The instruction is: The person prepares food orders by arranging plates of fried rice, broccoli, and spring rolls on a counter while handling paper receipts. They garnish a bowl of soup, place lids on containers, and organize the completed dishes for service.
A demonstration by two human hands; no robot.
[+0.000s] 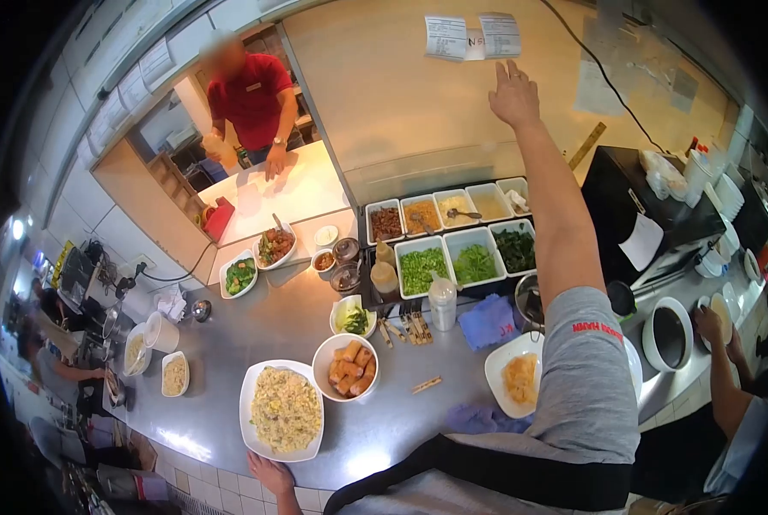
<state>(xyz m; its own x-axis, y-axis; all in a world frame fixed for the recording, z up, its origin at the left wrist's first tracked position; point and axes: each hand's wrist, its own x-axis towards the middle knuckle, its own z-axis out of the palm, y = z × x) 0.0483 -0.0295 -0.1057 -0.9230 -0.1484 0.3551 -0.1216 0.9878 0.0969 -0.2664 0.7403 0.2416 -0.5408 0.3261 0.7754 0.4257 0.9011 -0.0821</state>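
My right hand (515, 96) reaches far up to the wall, fingers stretched out, its fingertips right at the lower edge of a printed order slip (500, 36). A second slip (446, 38) hangs to its left. Down at the counter's front edge, my left hand (271, 475) lies open with its fingers close under a white plate of fried rice (283, 410). Beside that plate stands a white bowl of fried rolls (346, 367). A small dish of sliced greens (353, 318) sits just behind the bowl.
Behind the counter (384, 438) a rack holds tubs of chopped greens (424, 268) and toppings. Squeeze bottles (442, 302), a blue cloth (490, 322) and a dish (516, 373) stand nearer. A person in red (253, 99) is at the hatch; another person's arm (727, 378) is right.
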